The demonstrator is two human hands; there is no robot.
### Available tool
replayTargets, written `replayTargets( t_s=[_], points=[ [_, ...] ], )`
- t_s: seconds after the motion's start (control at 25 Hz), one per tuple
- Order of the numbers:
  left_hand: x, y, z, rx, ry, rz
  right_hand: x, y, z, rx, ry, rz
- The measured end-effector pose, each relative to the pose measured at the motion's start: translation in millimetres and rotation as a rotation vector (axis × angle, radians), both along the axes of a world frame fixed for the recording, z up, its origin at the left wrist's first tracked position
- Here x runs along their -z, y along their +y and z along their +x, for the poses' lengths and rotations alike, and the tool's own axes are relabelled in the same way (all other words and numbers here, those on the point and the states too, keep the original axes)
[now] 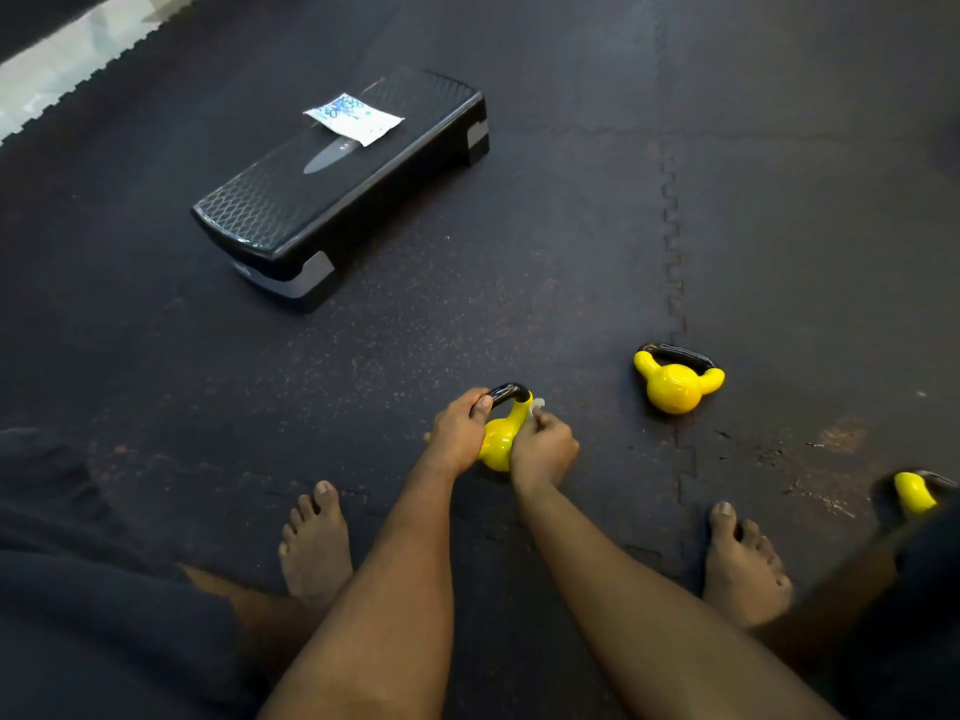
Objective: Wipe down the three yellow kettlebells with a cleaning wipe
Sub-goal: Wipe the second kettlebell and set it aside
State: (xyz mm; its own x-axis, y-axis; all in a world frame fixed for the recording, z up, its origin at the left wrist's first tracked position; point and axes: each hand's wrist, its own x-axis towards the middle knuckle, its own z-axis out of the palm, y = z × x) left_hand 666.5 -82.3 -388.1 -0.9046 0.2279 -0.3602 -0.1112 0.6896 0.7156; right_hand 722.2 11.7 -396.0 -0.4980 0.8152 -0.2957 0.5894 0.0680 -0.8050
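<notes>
Yellow kettlebell (497, 441) at frame centre: my left hand (460, 431) grips its black handle to stop it rolling, while my right hand (543, 450) pinches the wipe (537, 405) against the neck to scrub.

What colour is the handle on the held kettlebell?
Glossy black handle on the yellow kettlebell; head view.
</notes>
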Motion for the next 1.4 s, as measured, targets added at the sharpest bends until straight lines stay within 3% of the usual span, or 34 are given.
replayTargets(
  t_s=[0.16,0.32,0.44,0.64,0.84,0.96,1.28,1.4],
  points=[
    [-2,1,0,-0.004,0.002,-0.010,-7,0,-6,-0.014,0.065,0.065],
    [-1,2,0,-0.009,0.003,-0.011,4,-9,10,-0.033,-0.067,0.040],
    [-3,2,2,-0.013,0.001,-0.009,-9,-8,0,-0.015,-0.024,0.051],
    [0,0,-1,-0.014,-0.001,0.004,4,-14,20,-0.157,-0.011,0.116],
    [-3,5,2,0.008,0.001,0.001,5,-14,8,-0.068,0.040,0.106],
    [-1,3,0,0.012,0.010,0.000,16,-15,21,-0.179,-0.009,0.165],
    [0,4,1,0.027,0.008,-0.004,19,-6,10,-0.113,0.108,0.110],
    [4,1,-2,0.020,-0.018,0.025,21,-12,22,-0.093,0.123,0.004]
  ],
)
